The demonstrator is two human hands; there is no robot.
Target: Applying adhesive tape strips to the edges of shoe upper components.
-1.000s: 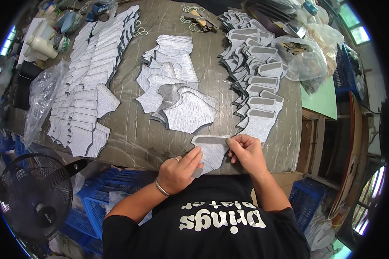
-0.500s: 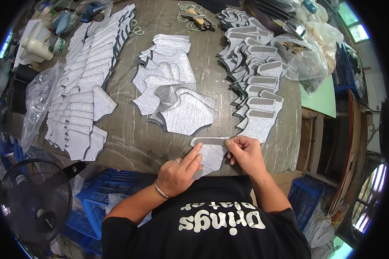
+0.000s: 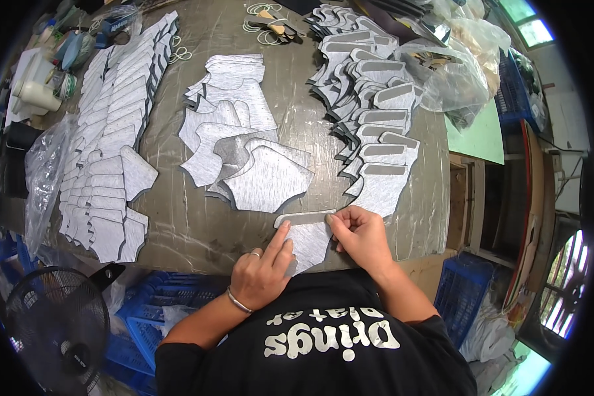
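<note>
A cut light-grey, brushed-looking panel (image 3: 310, 245) lies at the table's near edge, its lower left part under my left hand. Along its top runs a darker grey strip (image 3: 305, 218) with a rounded left end. My left hand (image 3: 260, 272) rests on the panel with fingers stretched out, the index fingertip on the strip's left end. At the other end, my right hand (image 3: 363, 239) pinches the strip and panel edge between thumb and fingers. A loose pile of similar panels (image 3: 267, 178) lies just beyond, and an overlapping row of panels with dark strips (image 3: 384, 188) stands to the right.
On the left, long overlapping rows of panels (image 3: 109, 171) cover the table (image 3: 198, 244). Plastic bags (image 3: 455, 79) crowd the far right, and tied cords (image 3: 264, 26) lie at the back. A black fan (image 3: 59, 323) and blue crates (image 3: 158, 297) stand below the near edge.
The whole view has shifted, so the table's contents sit further left. My hands keep nearly the same hold, the left index finger still on the strip and the right hand still pinching its end.
</note>
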